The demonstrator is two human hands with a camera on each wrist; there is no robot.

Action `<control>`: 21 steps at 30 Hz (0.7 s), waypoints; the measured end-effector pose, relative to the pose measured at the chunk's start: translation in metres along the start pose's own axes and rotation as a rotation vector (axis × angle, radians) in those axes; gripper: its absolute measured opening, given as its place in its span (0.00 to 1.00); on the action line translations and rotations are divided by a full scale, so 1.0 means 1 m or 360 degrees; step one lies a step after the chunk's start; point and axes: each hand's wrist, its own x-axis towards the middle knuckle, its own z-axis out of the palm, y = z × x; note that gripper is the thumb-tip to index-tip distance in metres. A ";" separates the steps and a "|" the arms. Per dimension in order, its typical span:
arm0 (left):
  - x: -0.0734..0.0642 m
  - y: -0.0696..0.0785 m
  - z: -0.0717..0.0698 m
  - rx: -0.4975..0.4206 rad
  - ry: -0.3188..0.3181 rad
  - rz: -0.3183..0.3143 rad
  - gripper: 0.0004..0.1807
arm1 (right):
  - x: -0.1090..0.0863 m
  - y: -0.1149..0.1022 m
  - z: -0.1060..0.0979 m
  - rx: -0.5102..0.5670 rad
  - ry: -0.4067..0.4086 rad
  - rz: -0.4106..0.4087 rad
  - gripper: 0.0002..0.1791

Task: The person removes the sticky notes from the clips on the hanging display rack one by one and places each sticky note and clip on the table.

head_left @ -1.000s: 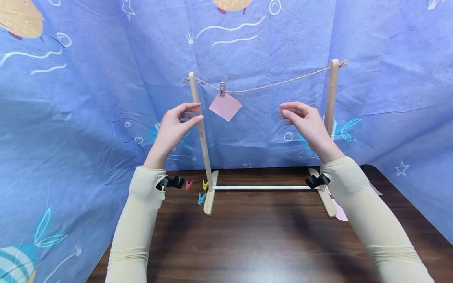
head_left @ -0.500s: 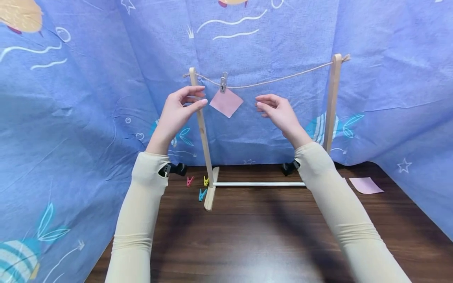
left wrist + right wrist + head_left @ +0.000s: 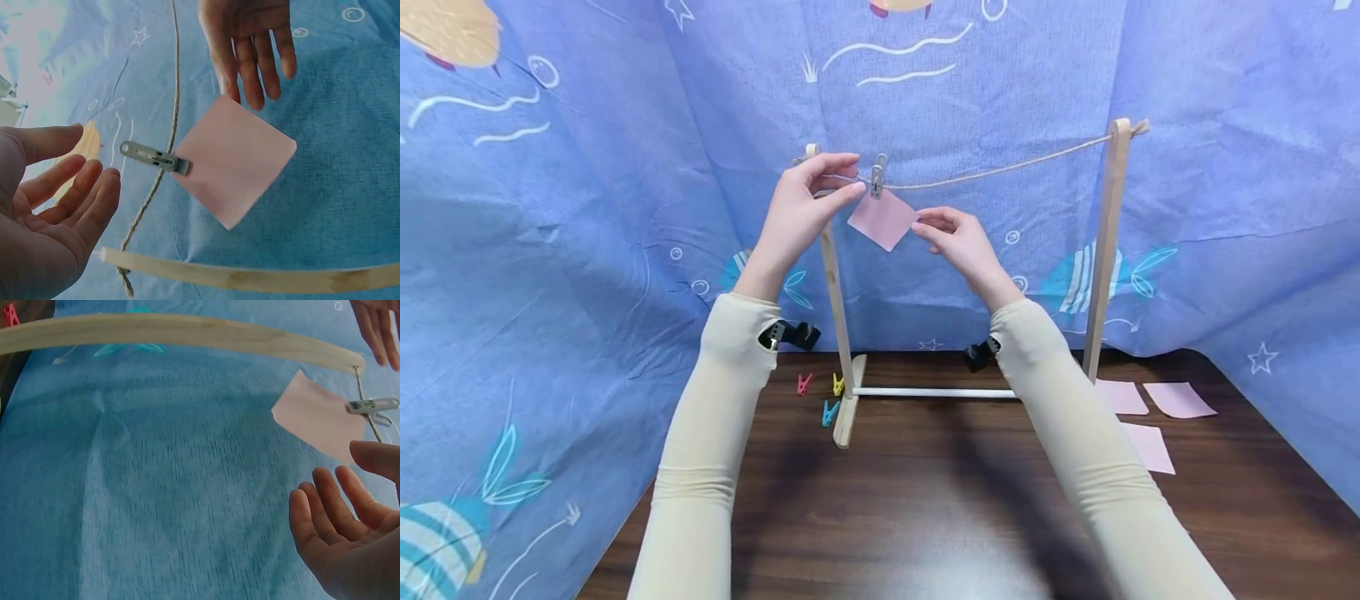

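Observation:
A pink square of paper [image 3: 884, 219] hangs by one corner from a grey clothespin [image 3: 153, 157] on a twine line [image 3: 1000, 168]. My left hand [image 3: 808, 204] is beside the clothespin, its thumb and loosely bent fingers apart and holding nothing. In the left wrist view a gap shows between that hand [image 3: 56, 200] and the clothespin. My right hand [image 3: 958, 242] is at the paper's right corner, fingers relaxed. From the right wrist, this hand's [image 3: 350, 519] thumb and fingers stand apart near the paper's edge; whether they touch it I cannot tell.
Wooden posts hold the line, a right post [image 3: 1105, 250] and a left post [image 3: 835, 292], joined low by a white rod [image 3: 932, 392]. Red [image 3: 804, 383], yellow [image 3: 838, 384] and blue [image 3: 829, 413] clothespins lie on the brown table [image 3: 880, 500]. More pink papers [image 3: 1180, 400] lie at right.
My right hand has moved left from near the right post to the paper's right corner. My left hand has moved up and slightly right, closer to the grey clothespin.

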 end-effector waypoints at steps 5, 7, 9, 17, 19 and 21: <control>0.008 0.003 0.007 0.0074 -0.0003 0.0000 0.23 | 0.002 0.003 0.010 0.0025 0.0025 0.0031 0.19; 0.010 0.003 0.008 0.0104 -0.0006 -0.0012 0.23 | 0.002 0.004 0.014 0.0033 0.0025 0.0031 0.18; 0.012 0.001 0.009 0.0129 -0.0004 -0.0017 0.23 | 0.003 0.006 0.017 0.0046 0.0032 0.0030 0.17; 0.031 0.002 0.015 0.0196 -0.0056 -0.0047 0.27 | 0.004 0.010 0.025 0.0119 0.0103 0.0000 0.14; 0.036 0.005 0.016 0.0233 -0.0116 -0.0083 0.29 | 0.004 0.011 0.025 0.0123 0.0104 0.0004 0.15; 0.040 0.008 0.018 0.0279 -0.0183 -0.0132 0.31 | 0.004 0.011 0.025 0.0131 0.0102 0.0000 0.15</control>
